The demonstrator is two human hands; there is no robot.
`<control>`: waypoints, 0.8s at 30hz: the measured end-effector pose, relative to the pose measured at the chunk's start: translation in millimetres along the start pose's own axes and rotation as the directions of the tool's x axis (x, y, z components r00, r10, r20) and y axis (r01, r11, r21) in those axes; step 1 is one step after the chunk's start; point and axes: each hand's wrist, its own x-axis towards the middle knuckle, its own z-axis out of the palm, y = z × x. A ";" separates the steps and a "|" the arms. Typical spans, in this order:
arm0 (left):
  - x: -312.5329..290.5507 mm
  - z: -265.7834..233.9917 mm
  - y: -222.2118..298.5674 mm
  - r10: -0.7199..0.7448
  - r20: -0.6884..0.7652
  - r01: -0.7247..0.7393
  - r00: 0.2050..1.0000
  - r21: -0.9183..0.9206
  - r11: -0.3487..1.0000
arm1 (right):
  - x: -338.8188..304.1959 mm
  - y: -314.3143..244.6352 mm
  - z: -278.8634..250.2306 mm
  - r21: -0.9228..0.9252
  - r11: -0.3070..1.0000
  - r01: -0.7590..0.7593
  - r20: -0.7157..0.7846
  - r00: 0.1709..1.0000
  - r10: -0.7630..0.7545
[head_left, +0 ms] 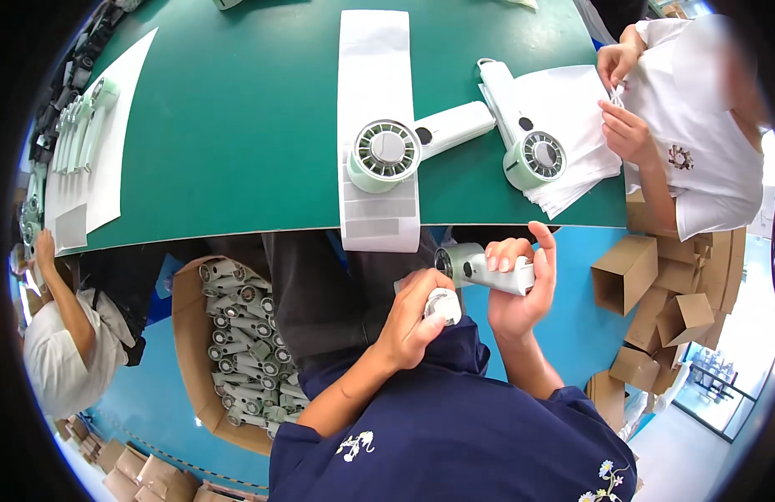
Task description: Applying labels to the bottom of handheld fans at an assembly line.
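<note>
My right hand (521,289) is closed round the pale handle of a small handheld fan (475,266); its index finger points upward. The fan lies sideways above my lap, its round green head toward the left. Just left of it, my left hand (413,322) is closed on a white round-ended object (443,306); most of it is hidden by the fingers, so I cannot tell its kind. On the green table (254,142) ahead, another handheld fan (454,127) rests with its head on a long white strip of labels (375,50) that overhangs the near edge.
At the right, a third fan (513,100) lies on stacked white sheets (580,109). Several fans (86,125) lie on white paper at the left. A cardboard box (191,335) full of fans stands left of my legs. Co-workers sit at both sides; empty cartons (626,272) lie right.
</note>
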 end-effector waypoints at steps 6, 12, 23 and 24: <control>-13.4 -4.7 -30.1 0.263 -0.046 -0.267 0.964 -0.179 0.947 | 9.8 5.7 12.4 -0.081 0.997 -0.002 0.117 0.993 0.011; -25.3 1.3 -37.4 0.407 -0.145 -0.344 0.902 0.329 0.880 | 0.1 17.5 17.9 -0.033 0.995 -0.091 0.443 0.891 0.096; -14.5 -11.9 -38.6 0.300 -0.018 -0.273 0.954 0.372 0.887 | -5.7 20.9 30.0 -0.179 0.956 -0.233 0.531 0.795 0.294; -19.4 -12.0 -43.9 0.301 -0.026 -0.270 0.953 0.375 0.887 | -4.7 17.8 33.1 -0.180 0.955 -0.236 0.538 0.789 0.297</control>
